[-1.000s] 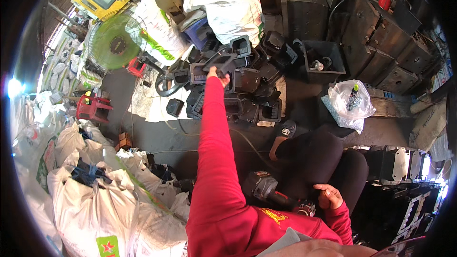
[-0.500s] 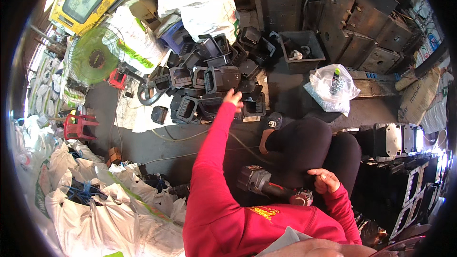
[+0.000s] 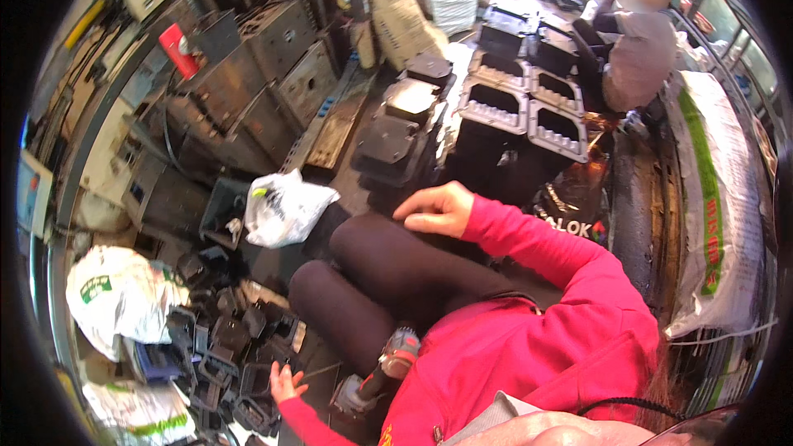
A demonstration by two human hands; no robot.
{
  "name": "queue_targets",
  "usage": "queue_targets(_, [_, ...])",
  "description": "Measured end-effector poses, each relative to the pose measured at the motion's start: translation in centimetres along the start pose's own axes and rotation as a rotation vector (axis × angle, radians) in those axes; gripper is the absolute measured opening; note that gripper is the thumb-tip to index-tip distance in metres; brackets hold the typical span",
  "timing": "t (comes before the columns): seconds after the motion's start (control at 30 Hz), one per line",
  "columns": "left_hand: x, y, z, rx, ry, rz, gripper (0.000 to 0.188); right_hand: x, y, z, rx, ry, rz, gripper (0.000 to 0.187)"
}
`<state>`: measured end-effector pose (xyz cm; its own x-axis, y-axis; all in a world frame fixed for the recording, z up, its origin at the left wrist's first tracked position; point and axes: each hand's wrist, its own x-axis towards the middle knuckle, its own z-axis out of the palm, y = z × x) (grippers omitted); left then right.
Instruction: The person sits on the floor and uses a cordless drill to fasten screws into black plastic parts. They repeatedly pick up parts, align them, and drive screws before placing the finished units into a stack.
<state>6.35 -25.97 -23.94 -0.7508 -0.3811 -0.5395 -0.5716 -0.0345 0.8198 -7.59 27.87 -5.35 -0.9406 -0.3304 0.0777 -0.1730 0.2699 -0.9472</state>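
Observation:
My left hand [image 3: 285,381] has its fingers spread beside a heap of black box-shaped housings [image 3: 216,367], and nothing shows in it. Whether its fingertips touch a housing I cannot tell. Beyond my bent knees, my right hand [image 3: 442,208] reaches out with fingers stretched and the thumb apart, holding nothing visible. Closest to it stand a stack of dark housings [image 3: 388,149] with flat tops and rows of stacked housings [image 3: 493,120] with pale metal rims. Across my lap lies a cordless power tool [image 3: 400,353], touched by neither hand.
A clear plastic bag [image 3: 285,208] stands near my knees beside a dark grey bin [image 3: 223,211]. Heavy metal blocks [image 3: 235,74] line the far left. Another person [image 3: 640,58] sits beyond the stacks. A filled white-and-green sack [image 3: 719,206] lies at the right.
The view has swung right, bringing the rimmed stacks and the other person into sight. My right hand has moved from my lap out toward the stacks. My left hand stays by the heap.

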Motion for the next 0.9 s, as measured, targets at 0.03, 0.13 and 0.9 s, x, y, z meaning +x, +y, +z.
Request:
queue_targets(0.03, [-0.8,1.4,0.6,0.006,-0.013,0.052,0.057,-0.7,-0.5,-2.4,-0.118,0.126,0.011,0.027])
queue_targets(0.13, [-2.8,5.4,3.4,0.109,-0.125,0.262,0.053,-1.6,-0.7,-10.1,-0.569,0.429,-0.058,0.021])
queue_targets(0.9, [-8.3,8.0,16.8,0.746,0.035,0.634,0.057,13.4,8.7,-44.5,-1.217,0.364,0.875,0.123])
